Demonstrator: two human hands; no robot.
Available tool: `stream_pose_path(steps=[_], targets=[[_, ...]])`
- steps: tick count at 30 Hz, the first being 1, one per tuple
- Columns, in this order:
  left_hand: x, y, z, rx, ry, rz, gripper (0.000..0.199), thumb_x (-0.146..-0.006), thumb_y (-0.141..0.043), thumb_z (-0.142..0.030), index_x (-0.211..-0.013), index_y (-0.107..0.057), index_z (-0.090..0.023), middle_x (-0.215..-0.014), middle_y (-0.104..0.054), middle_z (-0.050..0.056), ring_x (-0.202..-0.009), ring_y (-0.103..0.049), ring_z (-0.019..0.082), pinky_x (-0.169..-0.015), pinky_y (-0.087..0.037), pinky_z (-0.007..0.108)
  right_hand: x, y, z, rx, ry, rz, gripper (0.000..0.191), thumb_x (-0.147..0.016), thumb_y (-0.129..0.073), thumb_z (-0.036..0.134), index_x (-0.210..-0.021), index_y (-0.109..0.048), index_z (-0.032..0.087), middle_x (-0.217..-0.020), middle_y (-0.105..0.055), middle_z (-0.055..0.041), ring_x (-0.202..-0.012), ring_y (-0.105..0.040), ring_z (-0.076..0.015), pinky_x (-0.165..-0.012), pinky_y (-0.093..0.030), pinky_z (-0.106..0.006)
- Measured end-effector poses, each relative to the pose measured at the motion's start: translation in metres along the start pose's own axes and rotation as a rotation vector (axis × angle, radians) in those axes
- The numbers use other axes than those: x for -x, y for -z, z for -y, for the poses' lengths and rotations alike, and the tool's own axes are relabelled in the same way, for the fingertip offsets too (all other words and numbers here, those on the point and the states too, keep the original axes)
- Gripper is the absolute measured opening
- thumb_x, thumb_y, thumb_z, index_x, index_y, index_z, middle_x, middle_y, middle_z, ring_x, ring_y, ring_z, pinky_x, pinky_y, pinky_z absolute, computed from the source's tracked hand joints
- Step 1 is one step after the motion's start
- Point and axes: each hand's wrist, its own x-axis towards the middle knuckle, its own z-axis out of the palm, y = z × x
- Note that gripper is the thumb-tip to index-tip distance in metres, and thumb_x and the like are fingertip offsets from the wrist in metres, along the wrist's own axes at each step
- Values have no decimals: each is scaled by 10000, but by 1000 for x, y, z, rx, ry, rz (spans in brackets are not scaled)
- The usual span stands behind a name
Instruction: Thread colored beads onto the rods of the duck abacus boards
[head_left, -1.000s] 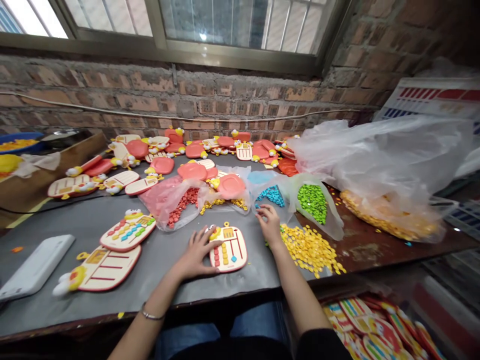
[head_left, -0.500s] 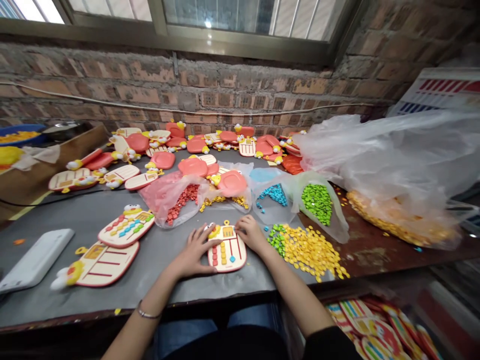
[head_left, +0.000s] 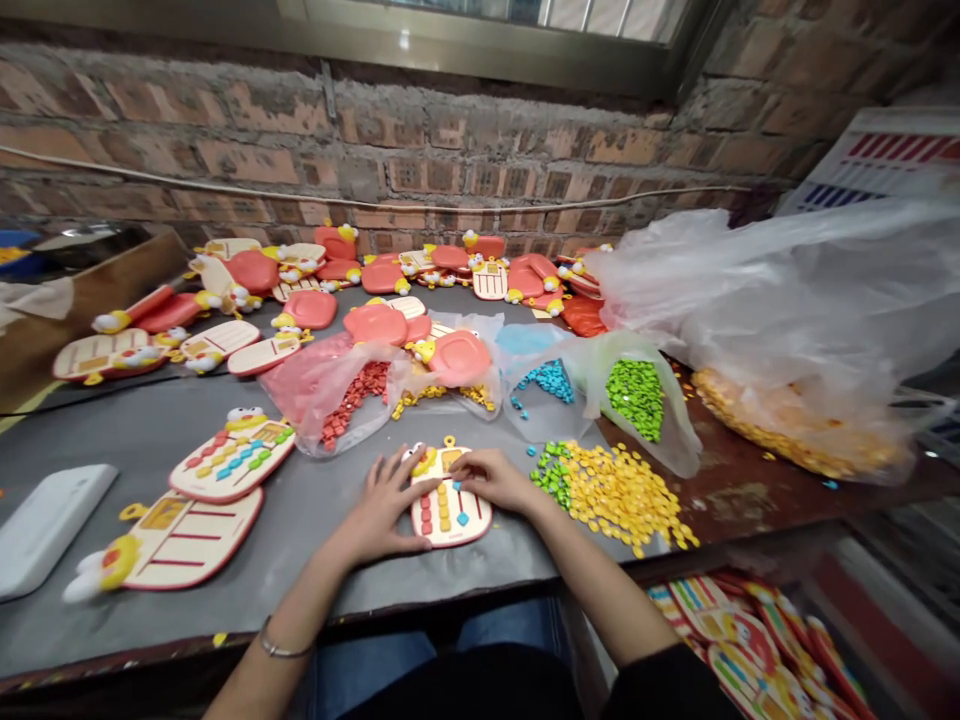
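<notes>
**A duck-headed tile board point(head_left: 450, 525) on the counter point(head_left: 127, 440)**

The board lies flat right in front of me, carrying short columns of red and yellow tiles and a single blue one. My left grip point(head_left: 382, 497) is spread wide, resting across the board's left edge. My right grip point(head_left: 487, 478) is narrow, its fingertips down on the upper part of the board (whether a tile sits under them, I cannot tell). Just to the right lies a heap of yellow tiles point(head_left: 619, 495), with green tiles point(head_left: 551, 465) along its left side. Beyond them sit open plastic bags of teal tiles point(head_left: 547, 385) and green tiles point(head_left: 634, 398). To my left lie a tiled board point(head_left: 232, 465) and a bare board point(head_left: 184, 535).
</notes>
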Motion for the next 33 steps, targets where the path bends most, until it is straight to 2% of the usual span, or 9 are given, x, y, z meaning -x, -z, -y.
stream_pose_path(steps=[4,8,10,13,16,21,25,30,33], targets=[[1,-1,1,0,-5,-3,772,-760,-692,-609,-1441,-411,-377,-1622,-79,69,-1447,-81,431,-1106,-104,672,10,13,8,-111,-41,107,209,-786,-720,251,-986,-705,191,-832,-701,-21,-724,-646,-176,-676,-515,-274],[3,-1,1,-6,-2,-8,763,-778,-677,-603,-1448,-403,-361,-1623,-66,75,-1451,-61,435,-1106,-103,676,30,40,8,160,-87,-415,112,-871,-626,248,-937,-696,191,-915,-694,-62,-840,-636,-209,-766,-494,-316],[5,-2,0,-9,-3,-11,763,-785,-676,-590,-1453,-393,-355,-1623,-63,78,-1452,-62,434,-1106,-108,677,39,52,1,426,-184,-543,100,-869,-607,192,-935,-681,179,-918,-676,-79,-867,-620,-228,-789,-478,-337],[6,-2,-2,-24,-5,-20,740,-804,-676,-542,-1456,-389,-344,-1623,-50,84,-1456,-55,427,-1107,-116,673,47,62,-10,727,-362,-379,163,-820,-617,96,-952,-682,166,-958,-657,-100,-897,-613,-249,-807,-466,-347],[8,0,-4,-39,-9,-25,733,-819,-671,-493,-1467,-369,-331,-1623,-44,91,-1459,-46,418,-1108,-125,670,49,63,-13,764,-412,-277,193,-819,-572,45,-917,-683,168,-974,-658,-96,-896,-623,-231,-806,-470,-322],[9,5,-19,-69,-11,-30,754,-807,-689,-440,-1475,-358,-326,-1621,-65,96,-1455,-71,425,-1102,-120,682,42,53,-5,505,-165,-379,185,-883,-566,128,-1037,-647,192,-1022,-693,-75,-930,-642,-211,-846,-480,-332],[1,3,-37,-91,35,-44,762,-764,-733,-444,-1444,-412,-323,-1615,-96,121,-1451,-92,428,-1094,-84,693,26,42,-2,514,-77,-359,167,-860,-571,82,-947,-660,194,-967,-705,-69,-963,-638,-235,-909,-454,-406],[-14,-2,-46,-50,82,9,772,-686,-789,-517,-1374,-509,-306,-1600,-171,132,-1446,-111,432,-1094,-49,694,4,24,2,364,26,-326,172,-863,-563,70,-948,-657,186,-1015,-647,-70,-970,-617,-191,-873,-489,-327],[-15,-3,-39,-3,66,40,766,-697,-780,-532,-1378,-501,-320,-1602,-167,125,-1452,-94,421,-1095,-73,689,-7,11,-1,365,23,-246,193,-858,-568,33,-909,-674,185,-912,-635,-40,-874,-610,-166,-805,-490,-283]])
